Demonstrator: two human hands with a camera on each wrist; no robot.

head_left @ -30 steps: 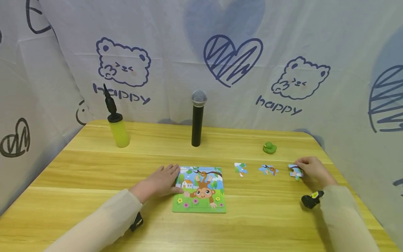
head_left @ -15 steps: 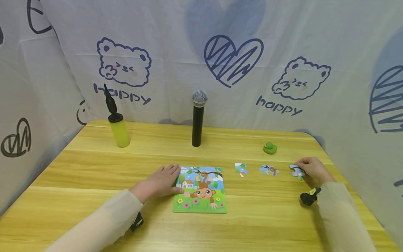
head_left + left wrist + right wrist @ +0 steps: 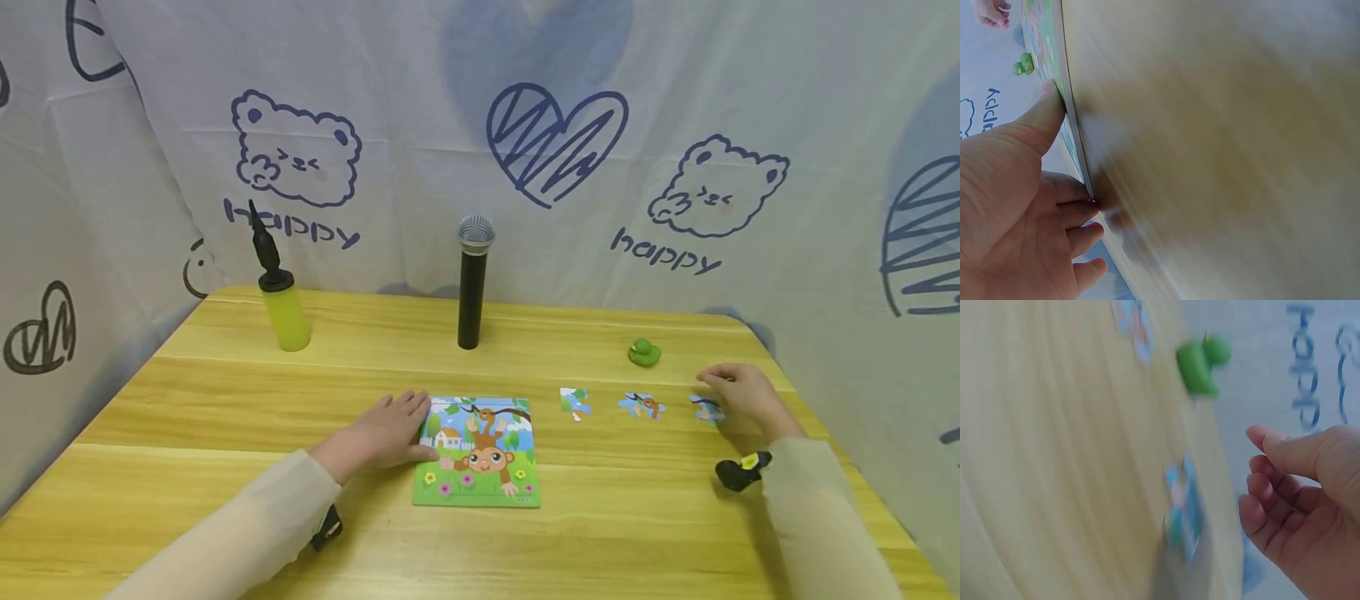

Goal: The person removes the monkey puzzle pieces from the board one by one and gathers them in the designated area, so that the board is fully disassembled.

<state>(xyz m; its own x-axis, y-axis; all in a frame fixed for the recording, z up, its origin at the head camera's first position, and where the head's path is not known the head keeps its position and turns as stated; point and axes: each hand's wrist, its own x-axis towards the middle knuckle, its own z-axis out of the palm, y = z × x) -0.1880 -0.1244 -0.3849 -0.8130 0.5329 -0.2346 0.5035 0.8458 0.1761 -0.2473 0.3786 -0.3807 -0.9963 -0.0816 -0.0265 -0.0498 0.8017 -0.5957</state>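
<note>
My left hand (image 3: 378,437) lies along the left edge of a square monkey jigsaw puzzle (image 3: 487,467), its thumb (image 3: 1047,115) over the picture and its fingers extended at the back left corner. At the right, my right hand (image 3: 746,396) hovers just above and beside a loose jigsaw piece (image 3: 705,409). Its fingers (image 3: 1266,484) are loosely bent with nothing between them. That piece lies on the table, partly shaded by the hand. Two more jigsaw pieces lie in a row to its left: one with the monkey's tail (image 3: 641,406), the other with green leaves (image 3: 573,402).
A green toy duck (image 3: 643,352) sits behind the loose pieces. A black microphone with a silver head (image 3: 470,283) stands upright at the back middle. Toward the back left is a yellow hand pump (image 3: 283,312). A printed white cloth (image 3: 420,150) hangs behind the table (image 3: 600,533).
My right hand has let go of the right-hand jigsaw piece and lifted slightly off it. Before that, the piece was turned and laid down. My left hand has stayed on the puzzle.
</note>
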